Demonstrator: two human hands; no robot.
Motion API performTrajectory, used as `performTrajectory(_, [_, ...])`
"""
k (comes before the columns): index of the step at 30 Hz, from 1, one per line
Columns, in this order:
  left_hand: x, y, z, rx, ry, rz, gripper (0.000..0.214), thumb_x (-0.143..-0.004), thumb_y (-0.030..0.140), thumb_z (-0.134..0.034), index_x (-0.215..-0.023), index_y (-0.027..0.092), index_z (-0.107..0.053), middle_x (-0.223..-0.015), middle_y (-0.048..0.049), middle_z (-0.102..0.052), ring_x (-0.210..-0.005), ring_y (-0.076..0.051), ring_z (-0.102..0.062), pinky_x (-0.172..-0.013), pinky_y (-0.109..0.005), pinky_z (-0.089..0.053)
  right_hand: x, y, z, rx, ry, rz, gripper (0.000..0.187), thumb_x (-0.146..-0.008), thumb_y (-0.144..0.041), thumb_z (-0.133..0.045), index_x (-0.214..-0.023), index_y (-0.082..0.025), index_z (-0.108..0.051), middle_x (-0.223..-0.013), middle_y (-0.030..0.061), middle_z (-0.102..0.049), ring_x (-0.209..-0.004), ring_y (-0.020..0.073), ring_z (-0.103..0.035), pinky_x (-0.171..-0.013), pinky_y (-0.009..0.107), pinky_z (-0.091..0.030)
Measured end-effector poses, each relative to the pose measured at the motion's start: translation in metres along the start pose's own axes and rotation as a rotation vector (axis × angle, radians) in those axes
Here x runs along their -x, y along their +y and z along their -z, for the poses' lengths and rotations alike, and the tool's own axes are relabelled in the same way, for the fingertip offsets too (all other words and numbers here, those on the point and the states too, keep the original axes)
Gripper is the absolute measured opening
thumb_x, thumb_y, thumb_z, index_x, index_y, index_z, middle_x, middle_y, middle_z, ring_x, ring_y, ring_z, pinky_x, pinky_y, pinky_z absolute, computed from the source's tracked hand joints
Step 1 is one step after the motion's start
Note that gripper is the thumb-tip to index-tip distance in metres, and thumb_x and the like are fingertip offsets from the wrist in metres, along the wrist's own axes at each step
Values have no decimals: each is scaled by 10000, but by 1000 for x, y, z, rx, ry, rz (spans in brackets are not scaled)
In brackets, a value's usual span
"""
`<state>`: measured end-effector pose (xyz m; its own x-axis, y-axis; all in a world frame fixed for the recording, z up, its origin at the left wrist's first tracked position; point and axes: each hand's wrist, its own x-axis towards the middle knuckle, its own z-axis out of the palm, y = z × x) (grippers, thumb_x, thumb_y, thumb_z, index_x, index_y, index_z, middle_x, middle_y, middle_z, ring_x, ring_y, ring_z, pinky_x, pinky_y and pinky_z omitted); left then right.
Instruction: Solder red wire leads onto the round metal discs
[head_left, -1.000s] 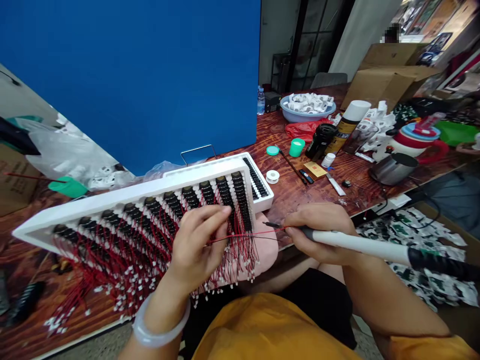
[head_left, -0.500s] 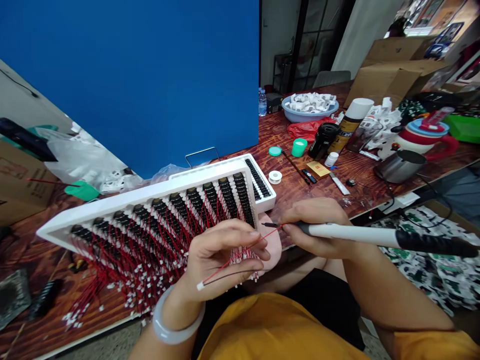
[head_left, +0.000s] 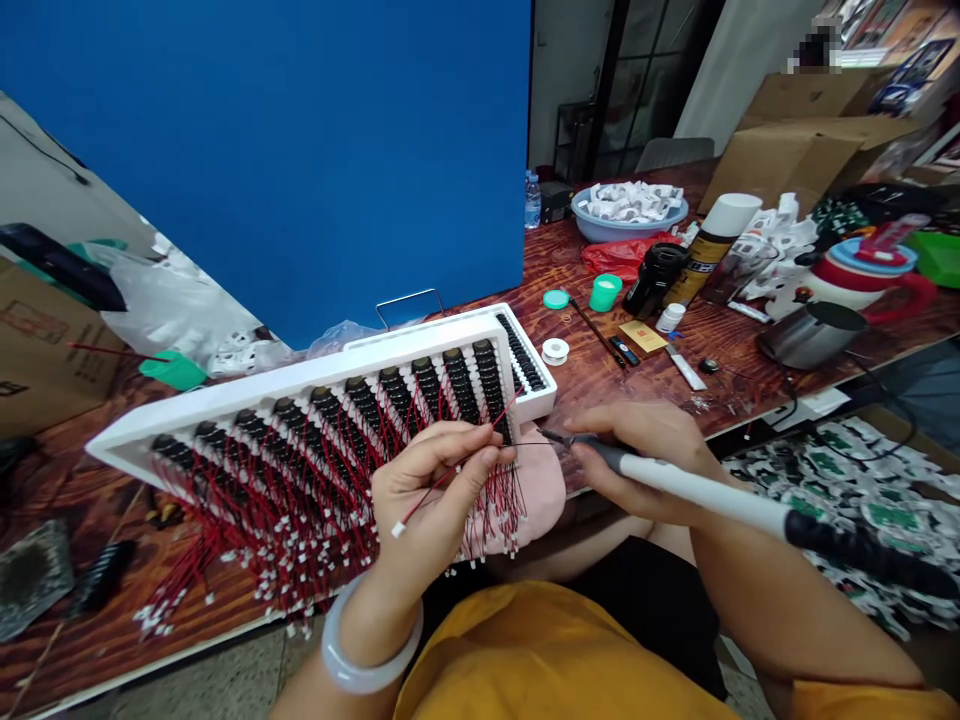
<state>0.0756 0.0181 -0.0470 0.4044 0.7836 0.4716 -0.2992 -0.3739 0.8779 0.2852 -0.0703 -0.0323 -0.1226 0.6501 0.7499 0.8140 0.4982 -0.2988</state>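
My left hand (head_left: pixel 427 490) pinches a thin red-and-black wire lead between thumb and fingertips. The lead's white plug (head_left: pixel 398 529) lies against the palm, and its red and black ends stick out past the fingers. Held like a pen in my right hand (head_left: pixel 637 450) is a soldering iron (head_left: pixel 709 493) with a white handle, its dark tip pointing left near the black wire end; whether they touch I cannot tell. Behind the left hand a white foam tray (head_left: pixel 112 440) stands tilted, filled with rows of black parts trailing many red wires with white plugs.
Another white tray (head_left: pixel 537 405) lies behind the tilted one, with a pink pad (head_left: pixel 544 490) in front. On the table are a solder spool (head_left: pixel 555 351), a green jar (head_left: pixel 604 294), a metal cup (head_left: pixel 814 335) and a blue basin (head_left: pixel 600 229). A blue panel (head_left: pixel 300 150) stands behind.
My left fingers have closed into a tighter pinch on the lead, and the red wire end now points up and right, apart from the iron. The iron's handle has tilted lower at right.
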Motion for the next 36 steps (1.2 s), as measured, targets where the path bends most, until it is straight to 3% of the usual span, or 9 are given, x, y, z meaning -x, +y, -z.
performTrajectory(13, [9, -2, 6, -24, 2, 37, 304, -836, 73, -716, -1044, 291, -756, -955, -1, -676, -809, -102, -713, -763, -226, -636, -5, 0, -15, -24, -121, 59, 76, -900, -114, -578, -947, -173, -589, -781, -3, -664, -669, 124, -643, -642, 243, -482])
performTrajectory(17, [5, -8, 15, -226, -47, -192, 423, -703, 214, -873, -1104, 269, -747, -876, -3, -542, -788, -95, -566, -684, -214, -520, -10, -2, -12, -68, -120, 73, 93, -893, -102, -575, -927, -188, -580, -747, -23, -644, -631, 109, -615, -629, 234, -488])
performTrajectory(19, [1, -11, 17, -352, -67, -334, 471, -667, 304, -902, -1110, 257, -747, -920, -19, -495, -883, -135, -527, -758, -263, -506, -13, -3, -11, -92, -128, 81, 104, -886, -96, -582, -938, -186, -583, -756, -22, -646, -642, 106, -619, -641, 227, -498])
performTrajectory(21, [-4, -13, 17, -443, -110, -406, 432, -704, 282, -878, -1112, 263, -739, -988, -37, -522, -964, -163, -528, -829, -308, -496, -15, -4, -10, -100, -146, 88, 101, -884, -95, -588, -940, -179, -585, -755, -19, -639, -641, 105, -615, -632, 230, -491])
performTrajectory(25, [-10, -14, 12, -464, -190, -463, 309, -757, 136, -812, -1034, 249, -735, -948, -26, -605, -905, -154, -569, -801, -329, -467, -18, -6, -12, -109, -167, 85, 105, -896, -102, -571, -957, -187, -578, -760, -18, -646, -642, 112, -618, -624, 240, -485])
performTrajectory(31, [-11, -12, 6, -402, -166, -457, 248, -765, 136, -798, -966, 262, -726, -877, -11, -634, -833, -153, -583, -772, -353, -450, -22, -8, -14, -115, -170, 92, 116, -898, -88, -544, -949, -189, -567, -720, -27, -629, -603, 108, -602, -599, 241, -480])
performTrajectory(33, [-11, -13, 8, -424, -136, -463, 219, -772, 150, -790, -947, 263, -726, -880, -14, -631, -845, -159, -581, -792, -366, -456, -22, -9, -13, -117, -168, 93, 108, -897, -92, -557, -957, -179, -581, -742, -21, -643, -628, 108, -619, -615, 236, -497])
performTrajectory(36, [-13, -17, 16, -548, 8, -539, 233, -756, 167, -799, -952, 271, -728, -991, -36, -640, -967, -198, -587, -888, -414, -468, -17, -8, -5, -46, -85, 25, 77, -908, -149, -608, -979, -178, -604, -819, 6, -680, -685, 122, -649, -657, 235, -529])
